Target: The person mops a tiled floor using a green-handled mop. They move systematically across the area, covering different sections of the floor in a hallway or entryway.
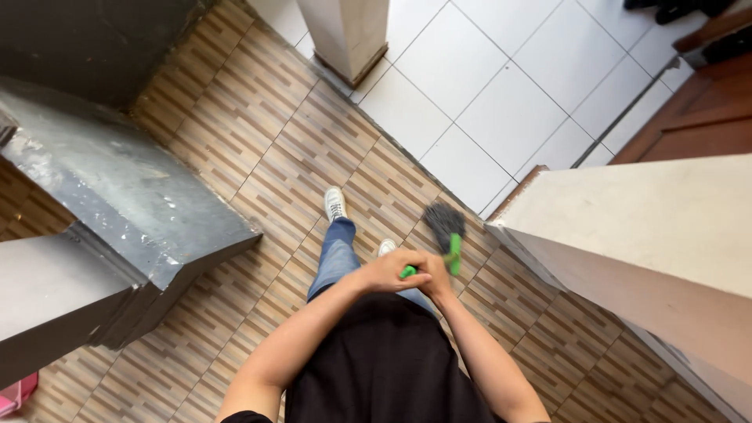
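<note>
Both of my hands meet in front of my waist on a green-handled broom [453,252]. My left hand [389,271] is closed around the near end of the green handle. My right hand [435,275] grips the handle just beside it. The broom's dark bristle head [444,220] points down to the striped brown floor tiles [266,149] ahead of my white shoes [335,203]. I stand in blue jeans and a black top.
A grey concrete ledge [133,196] juts out on the left. A pale wall block [650,235] stands close on the right. White floor tiles [486,86] lie ahead past a pillar base [348,39], with a wooden door [697,117] at the far right.
</note>
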